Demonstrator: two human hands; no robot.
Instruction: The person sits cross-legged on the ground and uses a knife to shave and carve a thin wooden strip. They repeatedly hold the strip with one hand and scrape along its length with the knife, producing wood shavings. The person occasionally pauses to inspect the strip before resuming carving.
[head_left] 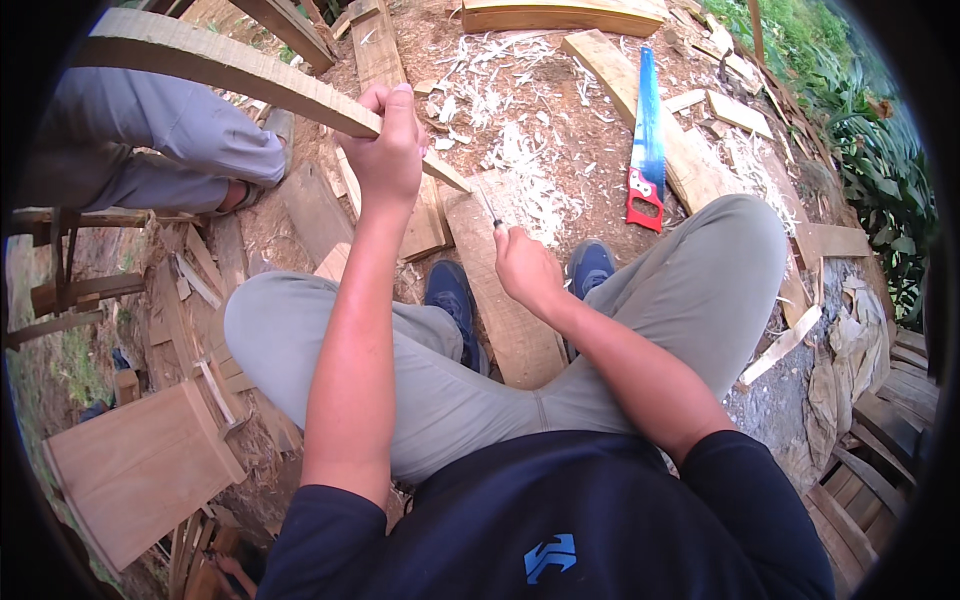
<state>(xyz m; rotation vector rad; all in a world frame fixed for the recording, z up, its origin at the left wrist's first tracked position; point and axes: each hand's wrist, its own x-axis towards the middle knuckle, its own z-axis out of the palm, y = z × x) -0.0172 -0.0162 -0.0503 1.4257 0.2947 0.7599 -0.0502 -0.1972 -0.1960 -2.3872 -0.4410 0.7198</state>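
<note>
My left hand is closed around a long wooden strip, near the end that points toward my feet. The strip reaches away to the upper left and its tapered tip rests at or just over a flat plank lying between my shoes. In my right hand is a slim metal-bladed tool with a dark handle, mostly covered by my fingers. Its thin blade points up at the strip's tip; whether it touches the wood, I cannot tell.
A handsaw with blue blade and red handle leans on a board at the right. Wood shavings litter the ground ahead. Another person's legs are at upper left. A wooden panel lies at lower left.
</note>
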